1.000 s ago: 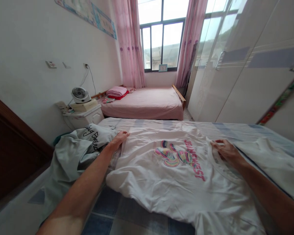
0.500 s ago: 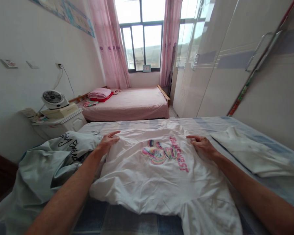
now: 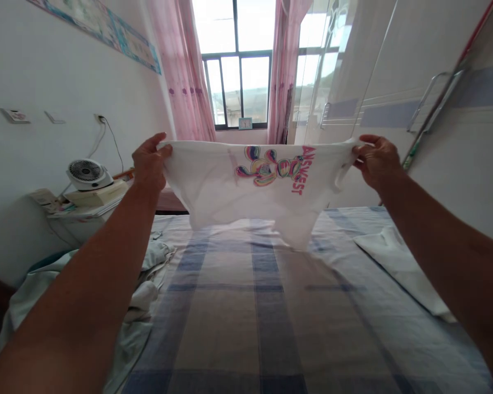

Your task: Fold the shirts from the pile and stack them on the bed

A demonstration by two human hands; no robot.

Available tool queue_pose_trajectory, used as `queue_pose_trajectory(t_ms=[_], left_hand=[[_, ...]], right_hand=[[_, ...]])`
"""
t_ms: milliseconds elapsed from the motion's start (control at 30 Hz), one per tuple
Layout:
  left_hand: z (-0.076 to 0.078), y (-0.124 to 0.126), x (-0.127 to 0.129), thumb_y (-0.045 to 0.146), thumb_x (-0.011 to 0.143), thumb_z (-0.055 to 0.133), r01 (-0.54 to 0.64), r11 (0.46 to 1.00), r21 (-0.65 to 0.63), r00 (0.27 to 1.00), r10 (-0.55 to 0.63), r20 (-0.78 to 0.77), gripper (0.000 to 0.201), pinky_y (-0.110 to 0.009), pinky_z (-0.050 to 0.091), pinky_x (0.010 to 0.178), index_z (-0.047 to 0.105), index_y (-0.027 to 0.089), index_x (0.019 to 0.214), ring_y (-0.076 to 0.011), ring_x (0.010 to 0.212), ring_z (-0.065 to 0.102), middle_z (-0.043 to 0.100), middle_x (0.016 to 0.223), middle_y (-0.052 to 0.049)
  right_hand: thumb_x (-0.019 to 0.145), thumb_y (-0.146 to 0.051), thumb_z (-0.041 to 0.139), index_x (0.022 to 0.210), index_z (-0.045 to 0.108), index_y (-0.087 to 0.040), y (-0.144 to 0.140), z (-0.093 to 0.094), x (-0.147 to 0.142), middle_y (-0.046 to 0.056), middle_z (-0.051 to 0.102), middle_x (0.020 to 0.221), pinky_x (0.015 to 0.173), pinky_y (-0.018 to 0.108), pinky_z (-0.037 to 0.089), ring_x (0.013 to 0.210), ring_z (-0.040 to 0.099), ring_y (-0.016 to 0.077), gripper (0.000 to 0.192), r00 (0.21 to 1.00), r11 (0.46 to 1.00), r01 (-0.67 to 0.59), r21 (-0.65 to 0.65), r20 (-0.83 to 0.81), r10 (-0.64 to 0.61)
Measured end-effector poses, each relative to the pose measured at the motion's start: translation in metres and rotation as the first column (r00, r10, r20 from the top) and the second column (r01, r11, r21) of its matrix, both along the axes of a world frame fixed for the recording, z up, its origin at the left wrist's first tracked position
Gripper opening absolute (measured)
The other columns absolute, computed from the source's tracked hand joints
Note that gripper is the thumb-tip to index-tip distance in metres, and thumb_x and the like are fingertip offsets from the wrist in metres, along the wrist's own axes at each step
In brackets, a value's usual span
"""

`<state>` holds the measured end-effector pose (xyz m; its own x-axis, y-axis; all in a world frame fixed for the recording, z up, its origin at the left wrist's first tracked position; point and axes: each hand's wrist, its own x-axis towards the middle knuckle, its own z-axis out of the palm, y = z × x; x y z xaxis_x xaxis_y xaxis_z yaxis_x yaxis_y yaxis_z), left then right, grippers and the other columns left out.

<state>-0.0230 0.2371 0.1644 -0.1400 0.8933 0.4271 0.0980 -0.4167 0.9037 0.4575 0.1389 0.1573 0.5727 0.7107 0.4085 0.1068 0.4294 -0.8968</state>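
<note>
Over checked bedsheet [image 3: 225, 317], before window [image 3: 254, 82]: white T-shirt [image 3: 213, 186], stretched crosswise between left hand [image 3: 150, 163] and right hand [image 3: 378, 162], long axis left to right. Pinched at both upper corners, top edge taut; neither hand nearer.

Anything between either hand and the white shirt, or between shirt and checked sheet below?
Nothing visible. Left hand and right hand directly grip the white shirt; no object shows between its hanging lower edge and the checked sheet.
</note>
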Motion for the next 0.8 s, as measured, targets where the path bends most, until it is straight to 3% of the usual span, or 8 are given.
queue_pose_trajectory(t_ms=[100, 167, 333, 433, 500, 567, 667, 800], left_hand=[[0.010, -0.012, 0.003, 0.037, 0.060, 0.075, -0.114, 0.978, 0.177, 0.990, 0.097, 0.103, 0.070, -0.026, 0.040, 0.064, 0.055, 0.021, 0.125, -0.0110, 0.083, 0.057, 0.067, 0.095, 0.005], [-0.004, -0.030, 0.001, 0.035, 0.058, 0.076, -0.055, 0.985, 0.163, 0.997, 0.044, 0.067, 0.067, -0.027, 0.041, 0.064, 0.059, 0.020, 0.121, -0.0117, 0.080, 0.057, 0.068, 0.096, 0.004], [-0.093, -0.097, -0.012, 0.036, 0.061, 0.076, 0.104, 0.992, -0.076, 0.986, -0.112, -0.123, 0.058, -0.025, 0.043, 0.065, 0.065, 0.023, 0.116, -0.0126, 0.075, 0.058, 0.069, 0.090, 0.001], [-0.147, -0.139, -0.021, 0.042, 0.061, 0.072, 0.163, 0.921, -0.353, 0.918, -0.273, -0.288, 0.063, -0.026, 0.044, 0.065, 0.064, 0.016, 0.118, -0.0167, 0.074, 0.059, 0.070, 0.086, -0.003], [-0.171, -0.159, -0.025, 0.046, 0.060, 0.070, 0.142, 0.884, -0.446, 0.859, -0.334, -0.389, 0.067, -0.027, 0.046, 0.069, 0.063, 0.014, 0.119, -0.0214, 0.082, 0.061, 0.070, 0.092, -0.005], [-0.183, -0.168, -0.027, 0.050, 0.062, 0.067, 0.083, 0.874, -0.479, 0.842, -0.319, -0.435, 0.071, -0.028, 0.047, 0.075, 0.060, 0.015, 0.123, -0.0243, 0.092, 0.061, 0.069, 0.103, -0.007], [-0.188, -0.165, -0.025, 0.057, 0.069, 0.061, -0.020, 0.867, -0.498, 0.887, -0.214, -0.409, 0.067, -0.030, 0.046, 0.081, 0.059, 0.018, 0.123, -0.0251, 0.102, 0.059, 0.065, 0.114, -0.009], [-0.194, -0.154, -0.015, 0.050, 0.066, 0.068, -0.120, 0.829, -0.546, 0.955, -0.055, -0.293, 0.064, -0.029, 0.046, 0.074, 0.060, 0.016, 0.120, -0.0226, 0.089, 0.061, 0.067, 0.102, -0.009]], right_hand=[[0.072, -0.006, 0.060, 0.095, 0.050, -0.022, -0.010, 0.010, 0.008, -0.005, 0.051, 0.080, 0.074, 0.026, 0.048, 0.073, 0.053, 0.0069, 0.030, 0.998, 0.996, -0.007, 0.083, 0.068, 0.002], [0.068, -0.010, 0.067, 0.093, 0.052, -0.023, -0.026, -0.005, 0.014, -0.004, 0.054, 0.084, 0.078, 0.030, 0.047, 0.075, 0.054, 0.0089, 0.032, 0.996, 0.998, -0.016, 0.062, 0.093, 0.010], [0.062, -0.030, 0.075, 0.092, 0.058, -0.029, -0.089, -0.107, 0.024, -0.002, 0.060, 0.079, 0.074, 0.034, 0.049, 0.075, 0.057, 0.0171, 0.035, 0.982, 0.976, -0.057, -0.208, 0.165, 0.093], [0.061, -0.044, 0.074, 0.104, 0.056, -0.026, -0.131, -0.171, 0.026, 0.001, 0.064, 0.082, 0.068, 0.033, 0.051, 0.075, 0.061, 0.0192, 0.050, 0.961, 0.889, -0.090, -0.448, 0.195, 0.196], [0.063, -0.050, 0.071, 0.115, 0.053, -0.023, -0.150, -0.197, 0.025, 0.003, 0.066, 0.083, 0.066, 0.032, 0.052, 0.076, 0.062, 0.0205, 0.062, 0.931, 0.805, -0.114, -0.582, 0.220, 0.291], [0.065, -0.053, 0.069, 0.127, 0.047, -0.022, -0.159, -0.207, 0.022, 0.005, 0.067, 0.087, 0.069, 0.033, 0.052, 0.080, 0.064, 0.0222, 0.073, 0.923, 0.762, -0.073, -0.643, 0.246, 0.295], [0.069, -0.057, 0.063, 0.138, 0.040, -0.021, -0.156, -0.206, 0.014, 0.010, 0.067, 0.097, 0.076, 0.035, 0.052, 0.090, 0.064, 0.0255, 0.082, 0.941, 0.758, 0.045, -0.651, 0.283, 0.187], [0.070, -0.059, 0.058, 0.138, 0.042, -0.013, -0.142, -0.210, 0.004, 0.014, 0.064, 0.102, 0.081, 0.040, 0.050, 0.089, 0.063, 0.0285, 0.084, 0.896, 0.745, 0.251, -0.619, 0.439, 0.063]])
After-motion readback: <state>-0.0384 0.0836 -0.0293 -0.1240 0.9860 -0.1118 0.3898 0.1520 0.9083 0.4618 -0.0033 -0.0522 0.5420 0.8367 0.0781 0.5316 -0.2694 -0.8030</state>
